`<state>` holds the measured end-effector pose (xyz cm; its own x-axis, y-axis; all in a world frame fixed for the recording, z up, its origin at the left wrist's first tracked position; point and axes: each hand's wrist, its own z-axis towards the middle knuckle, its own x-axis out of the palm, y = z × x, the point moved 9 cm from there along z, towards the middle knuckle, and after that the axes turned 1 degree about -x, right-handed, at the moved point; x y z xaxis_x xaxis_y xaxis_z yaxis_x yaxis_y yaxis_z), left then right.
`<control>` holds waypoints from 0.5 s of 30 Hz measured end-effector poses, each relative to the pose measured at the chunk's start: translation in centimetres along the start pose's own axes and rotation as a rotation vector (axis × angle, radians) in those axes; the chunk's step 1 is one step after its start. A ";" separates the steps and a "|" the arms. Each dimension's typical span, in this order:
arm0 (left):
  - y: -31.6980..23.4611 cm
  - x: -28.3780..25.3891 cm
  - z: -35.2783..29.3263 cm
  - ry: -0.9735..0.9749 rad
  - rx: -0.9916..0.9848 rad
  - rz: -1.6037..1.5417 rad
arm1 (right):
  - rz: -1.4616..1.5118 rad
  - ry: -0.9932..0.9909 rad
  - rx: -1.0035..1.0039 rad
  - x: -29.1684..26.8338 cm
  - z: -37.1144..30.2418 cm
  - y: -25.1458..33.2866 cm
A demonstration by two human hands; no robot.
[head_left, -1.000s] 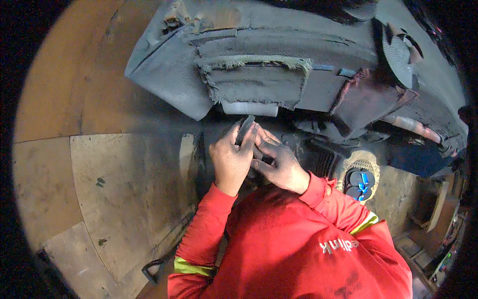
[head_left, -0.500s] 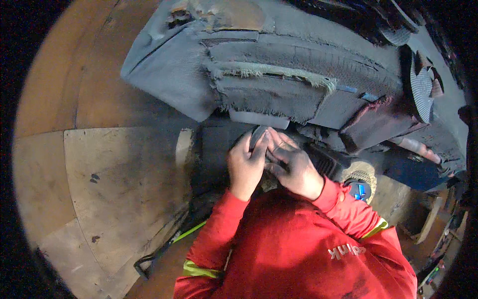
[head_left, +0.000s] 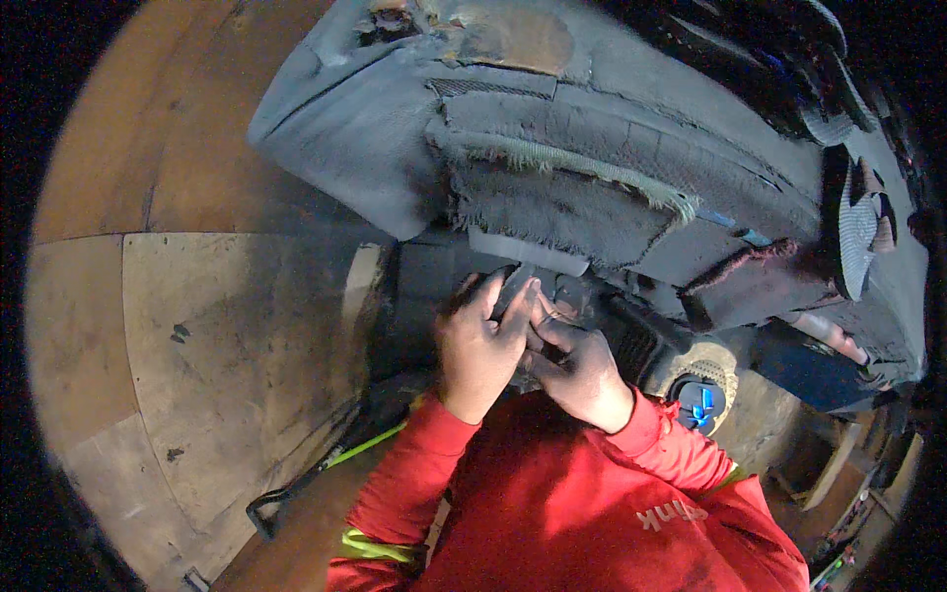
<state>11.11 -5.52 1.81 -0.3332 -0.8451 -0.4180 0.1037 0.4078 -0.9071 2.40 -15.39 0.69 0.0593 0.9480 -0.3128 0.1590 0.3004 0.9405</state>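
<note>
Both my hands are raised close together in front of my chest, fingertips meeting. My left hand (head_left: 480, 340) is closed, its thumb and fingers pinching a dark grey flat piece (head_left: 514, 287) whose kind I cannot make out. My right hand (head_left: 584, 373) is bent inward, its fingers curled against the same spot, and they partly hide the piece. Dark smudges cover the fingers of both hands. Just beyond them is the lower edge of a large grey, dust-covered padded form (head_left: 355, 138) with frayed cloth strips (head_left: 572, 202) and a pale smooth strip (head_left: 528, 251).
Wooden panels (head_left: 227, 345) lie to the left. A dark rod with a bright yellow-green section (head_left: 365, 444) lies by my left arm. At right are a perforated tan shoe (head_left: 708, 360), with a black and blue round object (head_left: 698, 403) on it, and wooden shelving (head_left: 834, 464).
The view has shifted slightly, so the grey form sits a little farther right. My hands stay together around the dark piece, with the left wrist turned a little.
</note>
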 end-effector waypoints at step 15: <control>2.2 1.0 -3.0 0.004 -0.016 -0.552 | -0.672 -0.158 -0.325 0.1 -1.5 2.5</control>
<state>8.21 -4.43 -0.51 -0.3372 -0.9337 0.1200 -0.1019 -0.0905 -0.9907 1.36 -14.36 3.24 0.1960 0.5316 -0.8240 -0.0858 0.8464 0.5257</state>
